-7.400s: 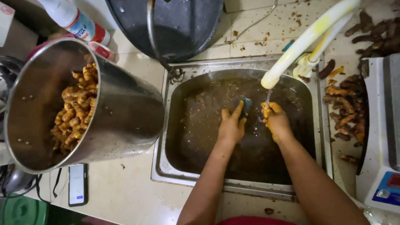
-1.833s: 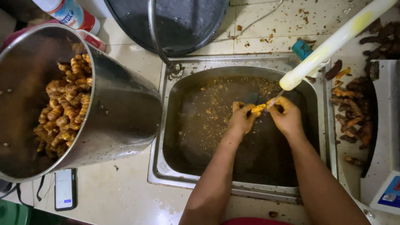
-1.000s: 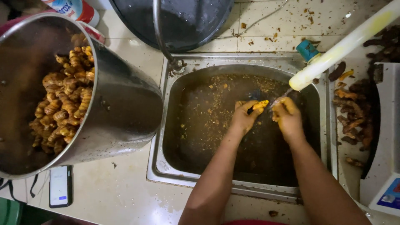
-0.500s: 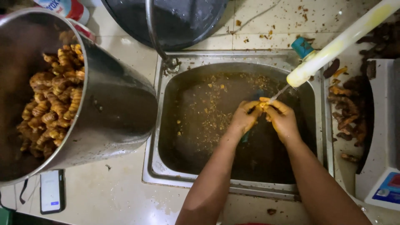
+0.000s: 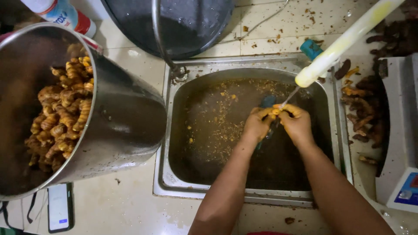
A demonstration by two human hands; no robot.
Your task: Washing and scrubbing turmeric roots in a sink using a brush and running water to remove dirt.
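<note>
Over the steel sink [image 5: 174, 143] my left hand [image 5: 257, 124] and my right hand [image 5: 298, 124] meet on one small orange root piece [image 5: 275, 111]. A thin stream of water falls onto it from the pale yellow hose [image 5: 344, 43] coming in from the upper right. A blue tool [image 5: 266, 102] shows just behind my left fingers; which hand holds it is hidden. The sink bottom is brown with peel scraps.
A large steel pot [image 5: 117, 126] tilted at the left holds many peeled orange roots [image 5: 61, 117]. Dark unpeeled roots [image 5: 363, 109] lie on the counter right of the sink, beside a white scale [image 5: 402, 174]. A black tub [image 5: 191, 21] stands behind, a phone [image 5: 58, 206] at the lower left.
My hands have lifted out of the sink bottom and brought the root piece up under the hose stream; over the last second they closed together on it. The view shifted slightly right.
</note>
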